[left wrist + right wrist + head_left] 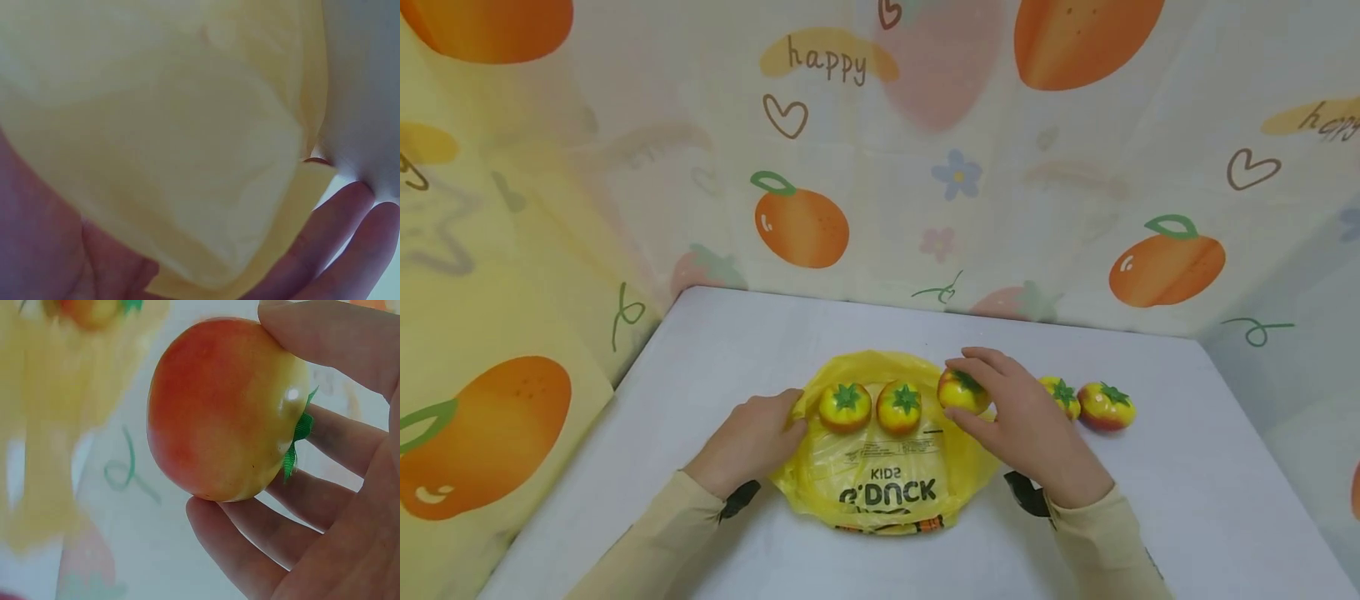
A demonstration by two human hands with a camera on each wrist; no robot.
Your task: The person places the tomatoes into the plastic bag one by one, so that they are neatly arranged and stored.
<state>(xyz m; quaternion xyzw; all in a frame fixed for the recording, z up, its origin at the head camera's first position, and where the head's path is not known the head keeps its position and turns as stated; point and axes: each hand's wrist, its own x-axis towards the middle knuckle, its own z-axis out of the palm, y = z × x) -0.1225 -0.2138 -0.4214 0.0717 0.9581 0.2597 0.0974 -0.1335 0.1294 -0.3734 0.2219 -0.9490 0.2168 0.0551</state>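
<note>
A yellow plastic bag (pixel 891 462) with dark print lies spread on the table. My left hand (pixel 752 437) grips its left edge, fingers and thumb on the thin plastic; the left wrist view is mostly filled by the film (pixel 187 156). Two toy fruits, one yellow-red with a green leafy cap (pixel 845 407) and a matching one (pixel 898 407), sit inside the bag's rim. Over its right side my right hand (pixel 1018 421) holds another toy fruit (pixel 961 392). In the right wrist view, thumb and fingers surround this rounded red-yellow fruit (pixel 225 412).
Two more toy fruits, one partly behind my right hand (pixel 1062 398) and one beside it (pixel 1107 407), rest on the white table (pixel 1180 500). A printed cloth wall (pixel 865 150) rises behind the table's back edge, with cloth at both sides too.
</note>
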